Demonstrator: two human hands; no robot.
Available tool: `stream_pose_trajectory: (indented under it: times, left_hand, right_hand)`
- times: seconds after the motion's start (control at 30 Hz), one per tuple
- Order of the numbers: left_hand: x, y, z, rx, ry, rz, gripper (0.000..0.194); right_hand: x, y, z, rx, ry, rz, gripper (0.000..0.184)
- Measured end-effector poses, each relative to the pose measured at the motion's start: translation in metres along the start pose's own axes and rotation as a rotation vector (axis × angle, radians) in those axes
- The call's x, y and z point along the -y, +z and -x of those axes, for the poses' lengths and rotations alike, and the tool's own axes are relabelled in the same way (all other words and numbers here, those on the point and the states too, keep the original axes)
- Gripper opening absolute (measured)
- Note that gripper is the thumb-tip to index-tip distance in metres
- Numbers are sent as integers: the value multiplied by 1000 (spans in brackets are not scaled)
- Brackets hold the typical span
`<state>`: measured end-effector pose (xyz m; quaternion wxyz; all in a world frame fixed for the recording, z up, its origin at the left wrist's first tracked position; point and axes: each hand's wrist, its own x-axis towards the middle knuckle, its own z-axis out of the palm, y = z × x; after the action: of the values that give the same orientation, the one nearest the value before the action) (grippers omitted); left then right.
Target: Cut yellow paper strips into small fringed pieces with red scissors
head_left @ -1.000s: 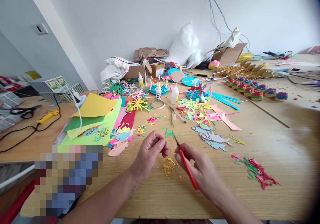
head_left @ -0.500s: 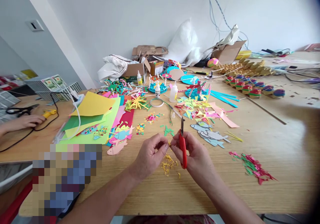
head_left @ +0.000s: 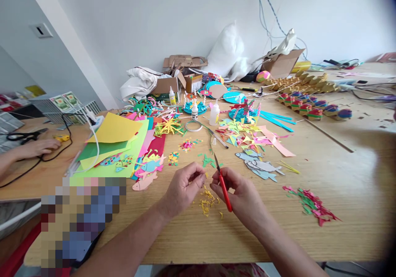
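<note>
My right hand [head_left: 239, 192] is closed round red-handled scissors [head_left: 225, 188], whose blades point up and slightly left. Facing it, my left hand [head_left: 187, 186] pinches a tiny yellow paper piece [head_left: 206, 175] between thumb and forefinger. A small gap separates the fingertips of the two hands. Below them, curled yellow paper scraps [head_left: 208, 203] lie on the wooden table [head_left: 192, 240]. Just beyond my hands are small green paper bits [head_left: 208, 160]. Grey-blue paper fish [head_left: 260, 165] lie past my right hand.
Coloured paper sheets [head_left: 114, 130] and cut-out fish [head_left: 150, 167] lie left. Glue bottles [head_left: 214, 114] stand mid-table near paper offcuts [head_left: 241, 130]. Red and green scraps [head_left: 312, 207] lie right, below painted egg-carton pieces [head_left: 314, 106]. Another person's hand [head_left: 43, 147] rests by a yellow tool [head_left: 63, 138].
My fingertips have drawn apart, with the yellow piece staying at the left ones. The scissors have tipped leftward and dropped a little. The other person's hand has shifted slightly on the yellow tool.
</note>
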<state>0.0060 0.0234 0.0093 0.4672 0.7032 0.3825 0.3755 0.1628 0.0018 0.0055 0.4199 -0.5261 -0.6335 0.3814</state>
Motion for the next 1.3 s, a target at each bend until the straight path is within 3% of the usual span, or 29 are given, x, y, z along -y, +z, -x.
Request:
stream_pose_trajectory:
  times: [0.2,0.37,0.67,0.83,1.03,1.3]
  left_hand:
    - [0,3,0,-3,44,-109,13]
    - [-4,5,-2,-1,99,-185,10]
    - [-3,4,-2,38,61,-138,15]
    - [-4,5,-1,-22,40,-134,15]
    - [-7,1,-1,-12,-54,207,16]
    - [-6,2,0,-20,-11,310,17]
  right_hand:
    - [8,-4,-5,-8,51,-193,17]
    - [12,-4,-9,9,-13,-158,12]
    - [5,0,-9,-34,-35,-160,9]
    - [9,-1,-4,-39,-60,-3,11]
    - [12,-10,14,58,-116,280,23]
    - [5,-6,19,117,-134,446,23]
